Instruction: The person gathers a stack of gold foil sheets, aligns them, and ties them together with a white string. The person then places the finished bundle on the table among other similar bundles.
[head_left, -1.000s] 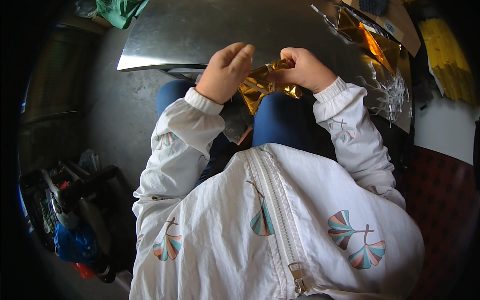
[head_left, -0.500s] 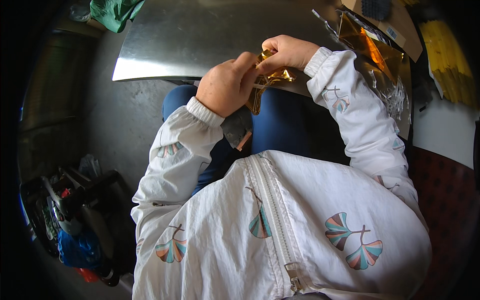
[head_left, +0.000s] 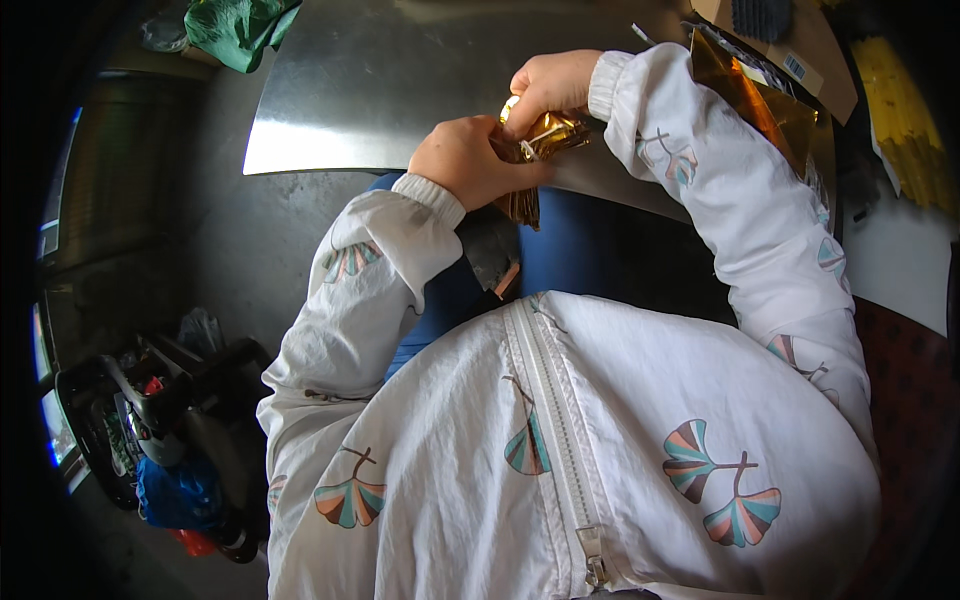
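1. Gold foil (head_left: 564,137) lies between my left hand (head_left: 460,160) and right hand (head_left: 556,82), already bunched, one end hanging below my left thumb (head_left: 526,176).
2. Left fingers clasp it; right fingers pinch its far edge.
3. Beside them, a pale strand (head_left: 528,150) crosses it; whether it's fastened, I can't tell.
4. Farther right, a gold sheet (head_left: 797,128) lies unheld.

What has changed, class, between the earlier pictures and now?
The right hand moved left and farther from the body; the left hand shifted right and now clasps the gold foil, which is more bunched together. The green bag and metal table stayed put.
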